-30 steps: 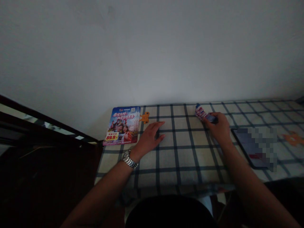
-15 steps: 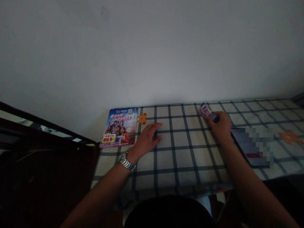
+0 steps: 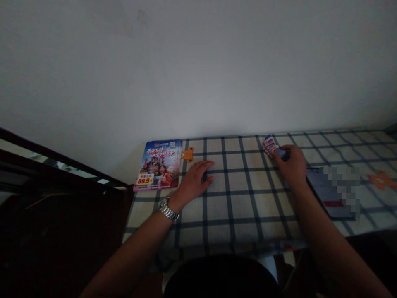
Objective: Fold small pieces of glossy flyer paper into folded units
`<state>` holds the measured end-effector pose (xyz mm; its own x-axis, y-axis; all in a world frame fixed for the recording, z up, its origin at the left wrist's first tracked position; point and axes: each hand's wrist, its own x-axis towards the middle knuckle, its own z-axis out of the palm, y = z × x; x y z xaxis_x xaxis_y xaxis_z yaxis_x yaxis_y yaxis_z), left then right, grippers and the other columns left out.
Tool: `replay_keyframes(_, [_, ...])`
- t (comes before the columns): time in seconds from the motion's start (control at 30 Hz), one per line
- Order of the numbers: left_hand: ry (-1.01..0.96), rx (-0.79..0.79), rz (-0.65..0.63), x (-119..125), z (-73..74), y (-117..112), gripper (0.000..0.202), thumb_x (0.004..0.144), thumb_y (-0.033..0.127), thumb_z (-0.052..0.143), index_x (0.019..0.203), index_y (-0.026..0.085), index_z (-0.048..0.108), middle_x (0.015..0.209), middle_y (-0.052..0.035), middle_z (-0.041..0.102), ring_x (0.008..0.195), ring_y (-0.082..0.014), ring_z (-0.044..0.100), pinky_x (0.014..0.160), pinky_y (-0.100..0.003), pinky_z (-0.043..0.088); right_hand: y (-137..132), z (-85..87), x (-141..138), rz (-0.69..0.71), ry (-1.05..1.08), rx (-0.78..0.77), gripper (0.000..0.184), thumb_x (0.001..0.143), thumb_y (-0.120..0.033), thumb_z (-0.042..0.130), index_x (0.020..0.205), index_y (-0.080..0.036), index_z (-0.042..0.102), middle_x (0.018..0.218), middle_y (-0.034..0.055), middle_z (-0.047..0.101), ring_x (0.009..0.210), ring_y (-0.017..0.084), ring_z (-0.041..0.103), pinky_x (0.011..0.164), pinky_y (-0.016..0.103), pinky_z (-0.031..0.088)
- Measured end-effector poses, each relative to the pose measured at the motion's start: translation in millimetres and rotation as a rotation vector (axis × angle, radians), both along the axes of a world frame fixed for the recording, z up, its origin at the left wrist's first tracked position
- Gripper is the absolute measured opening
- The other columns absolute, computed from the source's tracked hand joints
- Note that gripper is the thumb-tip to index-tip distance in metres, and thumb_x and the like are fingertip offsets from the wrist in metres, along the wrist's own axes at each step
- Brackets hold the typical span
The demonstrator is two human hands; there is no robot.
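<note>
My left hand lies flat on the checked tablecloth, fingers stretched out, a metal watch on the wrist. It rests just right of a colourful flyer. My right hand is closed round a small red, white and blue packet near the wall, its far end sticking out past my fingers.
A tablet with a blurred screen lies right of my right wrist. Orange bear prints mark the cloth. A white wall stands behind the table. Dark wooden furniture fills the left side.
The view has shifted slightly. My right hand with the packet has edged a little to the right. My left hand stays flat in place.
</note>
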<state>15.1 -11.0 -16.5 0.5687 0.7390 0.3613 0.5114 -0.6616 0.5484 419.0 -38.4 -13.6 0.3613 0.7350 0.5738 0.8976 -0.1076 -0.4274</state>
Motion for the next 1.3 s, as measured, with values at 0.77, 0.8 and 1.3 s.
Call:
replay_keyframes(0.77, [0.040,0.020,-0.047,3.4,0.6,-1.5,0.032,0.100,0.031,0.065,0.131,0.025,0.065,0.139,-0.0060,0.063,0.131,-0.0250,0.056,0.116,-0.048,0.045,3.9,4.3,-136.2,0.817,0.022,-0.249,0.009,0.097,-0.029,0.063,0.103,-0.024,0.067,0.101,0.0085,0.068,0.096,0.027,0.066,0.087,0.043,0.055])
replay_keyframes(0.8, [0.046,0.018,-0.043,3.7,1.0,-2.1,0.032,0.100,0.031,0.064,0.131,0.025,0.065,0.139,-0.0062,0.063,0.132,-0.0252,0.056,0.117,-0.047,0.044,6.1,2.3,-139.2,0.832,0.012,-0.260,0.009,0.097,-0.028,0.063,0.103,-0.024,0.068,0.100,0.0085,0.068,0.096,0.027,0.066,0.087,0.043,0.055])
replay_keyframes(1.3, [0.091,0.056,-0.058,1.5,18.5,-12.0,0.030,0.102,0.031,0.060,0.131,0.024,0.064,0.138,-0.0086,0.061,0.132,-0.0256,0.054,0.116,-0.048,0.045,10.1,-12.1,-143.0,0.811,0.006,-0.255,0.014,0.097,-0.034,0.062,0.100,-0.024,0.071,0.100,0.0099,0.067,0.096,0.029,0.063,0.087,0.049,0.054])
